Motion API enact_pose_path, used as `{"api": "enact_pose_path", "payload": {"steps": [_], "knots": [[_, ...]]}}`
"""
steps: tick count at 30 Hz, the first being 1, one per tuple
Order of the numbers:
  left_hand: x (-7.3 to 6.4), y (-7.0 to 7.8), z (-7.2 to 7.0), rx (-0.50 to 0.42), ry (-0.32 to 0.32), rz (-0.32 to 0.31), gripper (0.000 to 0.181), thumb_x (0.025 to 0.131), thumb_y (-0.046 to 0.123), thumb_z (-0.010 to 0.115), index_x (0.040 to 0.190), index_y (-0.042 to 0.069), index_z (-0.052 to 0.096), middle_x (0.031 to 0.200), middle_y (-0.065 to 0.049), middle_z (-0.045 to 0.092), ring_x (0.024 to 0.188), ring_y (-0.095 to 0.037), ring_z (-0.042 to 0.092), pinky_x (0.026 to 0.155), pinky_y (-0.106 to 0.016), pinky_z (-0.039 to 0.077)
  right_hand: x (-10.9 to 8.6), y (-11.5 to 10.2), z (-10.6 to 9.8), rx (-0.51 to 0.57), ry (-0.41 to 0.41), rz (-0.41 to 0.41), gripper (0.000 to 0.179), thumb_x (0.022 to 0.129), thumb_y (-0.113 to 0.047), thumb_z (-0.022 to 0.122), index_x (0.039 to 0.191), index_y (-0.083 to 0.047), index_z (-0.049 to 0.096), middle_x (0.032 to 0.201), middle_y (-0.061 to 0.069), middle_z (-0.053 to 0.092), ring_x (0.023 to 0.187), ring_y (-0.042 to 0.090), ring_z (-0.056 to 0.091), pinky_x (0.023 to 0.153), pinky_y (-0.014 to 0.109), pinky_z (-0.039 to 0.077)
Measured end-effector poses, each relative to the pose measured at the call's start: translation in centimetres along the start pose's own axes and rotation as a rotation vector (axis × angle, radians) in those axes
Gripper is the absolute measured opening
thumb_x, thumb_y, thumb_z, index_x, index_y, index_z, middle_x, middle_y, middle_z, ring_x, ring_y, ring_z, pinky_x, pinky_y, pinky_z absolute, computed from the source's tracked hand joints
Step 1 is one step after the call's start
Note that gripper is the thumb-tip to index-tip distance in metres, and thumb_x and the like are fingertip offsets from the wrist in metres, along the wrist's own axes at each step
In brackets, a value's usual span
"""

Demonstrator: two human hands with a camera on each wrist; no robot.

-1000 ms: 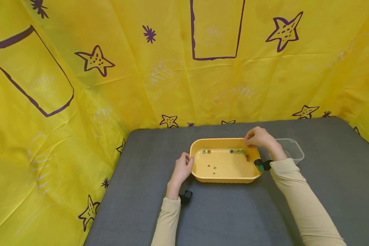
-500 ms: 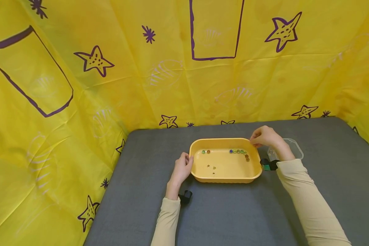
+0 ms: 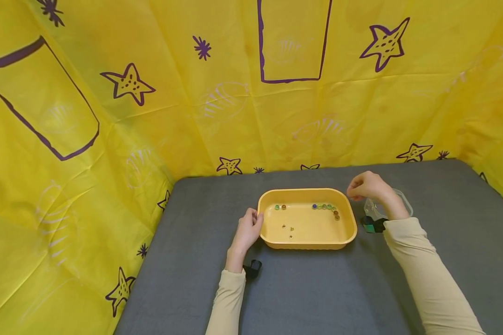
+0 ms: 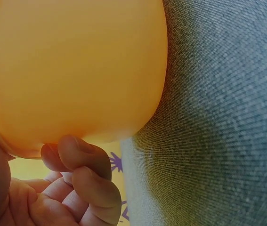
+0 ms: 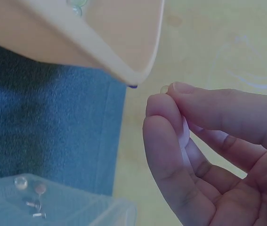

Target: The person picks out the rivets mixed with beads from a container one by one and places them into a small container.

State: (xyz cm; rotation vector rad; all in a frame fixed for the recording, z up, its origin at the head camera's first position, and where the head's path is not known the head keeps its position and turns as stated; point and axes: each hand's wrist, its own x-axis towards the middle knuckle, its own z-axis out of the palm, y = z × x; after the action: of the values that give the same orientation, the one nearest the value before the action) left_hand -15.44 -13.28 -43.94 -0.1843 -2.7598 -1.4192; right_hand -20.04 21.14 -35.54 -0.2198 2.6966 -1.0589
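Note:
A yellow plastic tub (image 3: 308,232) stands on the grey surface in the head view. My left hand (image 3: 249,228) holds its left end, thumb at the rim and curled fingers (image 4: 84,157) against the outer wall. Inside lie glass marbles, including a blue marble (image 3: 314,206), a brown marble (image 3: 337,217) and a green marble (image 3: 277,207), plus small gold-coloured pieces (image 3: 292,229). Right of the tub, my right hand (image 3: 370,185) pinches a small thing with a rounded edge (image 5: 164,89) between thumb and fingertip; fingers hide most of it.
A clear plastic container (image 3: 404,200) stands right of the tub, partly behind my right hand and wrist. In the right wrist view it holds a marble (image 5: 20,182) and small metal bits (image 5: 38,215). Yellow patterned cloth (image 3: 234,116) hangs at the back and left.
My right hand has moved right, from over the tub's far right corner to beside it, near the clear container. The left hand stays at the tub's left end.

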Motion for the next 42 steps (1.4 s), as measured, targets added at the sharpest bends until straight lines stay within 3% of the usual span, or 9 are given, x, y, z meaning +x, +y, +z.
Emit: {"api": "enact_pose_path", "payload": {"steps": [5,27,42], "knots": [[0.0,0.0,0.0,-0.003,0.0,0.003,0.019,0.096,0.019,0.048,0.097,0.0,0.05,0.066,-0.004,0.05,0.054,-0.013,0.045,0.051,-0.025,0.039,-0.3,0.3,-0.4,0.0,-0.015,0.021,0.016,0.082,-0.008,0.063,0.087,0.007,0.065,0.066,0.002,0.063,0.065,0.02,0.06,0.066,0.039,0.051],[-0.1,0.0,0.1,0.003,0.012,0.015,0.018,0.095,0.017,0.049,0.095,0.0,0.05,0.065,-0.004,0.051,0.054,-0.012,0.045,0.051,-0.024,0.039,-1.1,2.0,-2.0,0.032,-0.012,0.062,0.021,0.083,-0.008,0.063,0.092,0.012,0.063,0.073,0.008,0.067,0.066,0.019,0.064,0.063,0.032,0.053],[-0.1,0.0,0.1,0.001,0.013,0.02,0.017,0.095,0.017,0.049,0.095,0.0,0.05,0.065,-0.004,0.05,0.054,-0.012,0.045,0.052,-0.025,0.04,-2.0,3.0,-2.9,0.009,0.006,0.07,0.02,0.081,-0.01,0.064,0.09,0.008,0.065,0.07,0.001,0.065,0.064,0.014,0.061,0.064,0.033,0.051]]}}
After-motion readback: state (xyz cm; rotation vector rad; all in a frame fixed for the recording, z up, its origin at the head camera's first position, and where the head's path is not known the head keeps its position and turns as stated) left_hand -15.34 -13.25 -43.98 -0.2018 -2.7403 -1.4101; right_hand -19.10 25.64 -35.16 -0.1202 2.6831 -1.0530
